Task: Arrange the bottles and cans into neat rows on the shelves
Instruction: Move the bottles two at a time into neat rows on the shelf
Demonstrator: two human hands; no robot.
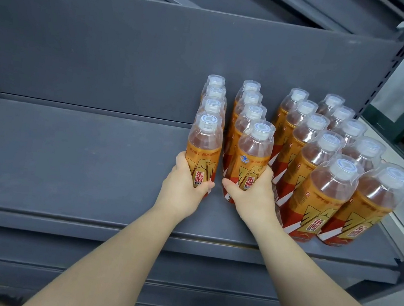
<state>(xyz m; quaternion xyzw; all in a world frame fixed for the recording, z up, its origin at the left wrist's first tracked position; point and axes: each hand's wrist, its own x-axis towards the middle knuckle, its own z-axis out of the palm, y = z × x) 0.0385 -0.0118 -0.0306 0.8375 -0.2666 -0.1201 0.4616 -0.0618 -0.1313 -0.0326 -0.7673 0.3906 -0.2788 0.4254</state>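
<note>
Orange energy-drink bottles with clear dome caps stand in several front-to-back rows on a dark grey shelf (70, 160). My left hand (183, 189) grips the front bottle (204, 148) of the leftmost row near its base. My right hand (252, 196) grips the front bottle (253, 157) of the second row, thumb across its label. Both bottles stand upright on the shelf, a small gap between them. Two longer rows (341, 188) stand to the right, reaching closer to the shelf's front edge.
The shelf's left half is bare grey board up to the back panel (132, 52). A perforated upright post (384, 82) bounds the right end. Lower shelf edges (102, 263) step out below, with wood floor at the bottom.
</note>
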